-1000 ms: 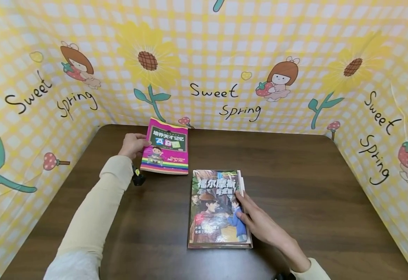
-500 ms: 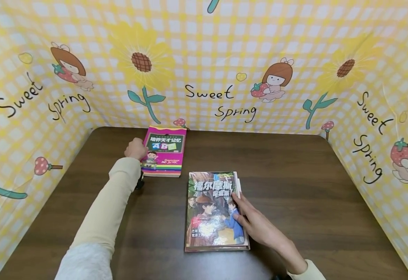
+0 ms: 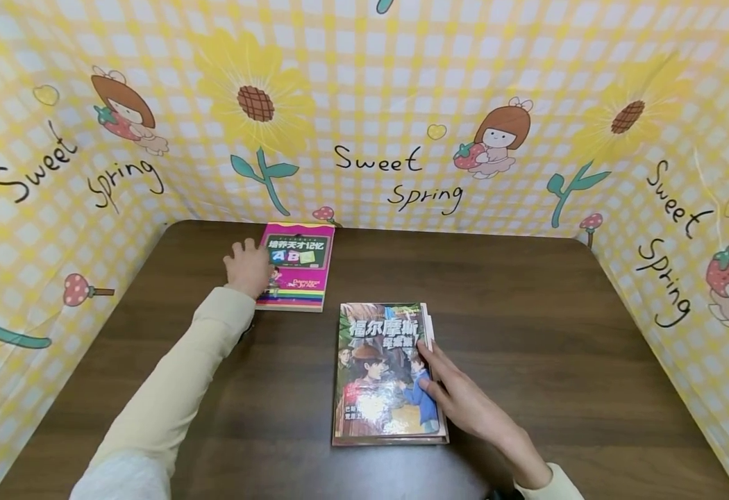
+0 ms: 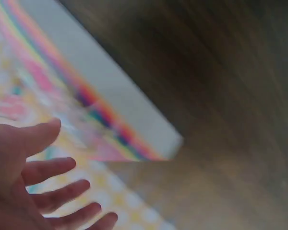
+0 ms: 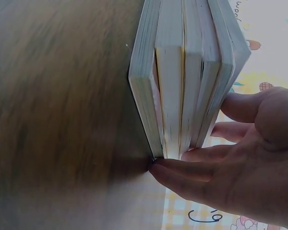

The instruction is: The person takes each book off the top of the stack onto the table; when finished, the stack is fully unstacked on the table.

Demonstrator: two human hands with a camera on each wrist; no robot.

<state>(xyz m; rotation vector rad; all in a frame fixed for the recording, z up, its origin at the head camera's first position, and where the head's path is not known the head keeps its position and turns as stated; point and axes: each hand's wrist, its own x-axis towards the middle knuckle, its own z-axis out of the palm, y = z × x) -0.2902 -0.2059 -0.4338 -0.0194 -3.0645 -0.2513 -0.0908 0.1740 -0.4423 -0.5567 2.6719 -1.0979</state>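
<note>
A pink book with a green board and "ABC" on its cover lies at the back left of the table. My left hand is at its left side, overlapping the cover's edge, fingers spread. In the left wrist view these fingers are apart beside the blurred book with its rainbow band. Near the middle, several books are stacked under a comic-style cover. My right hand rests along the stack's right side, thumb on the cover. The right wrist view shows fingers extended against the page edges.
The books lie on a dark brown wooden table. A yellow-and-white checked cloth with sunflowers and cartoon girls rises behind the table and along both sides.
My left hand lowered the pink book from a tilted position onto the table, then let it go, its fingers spreading. The right hand has stayed against the stack.
</note>
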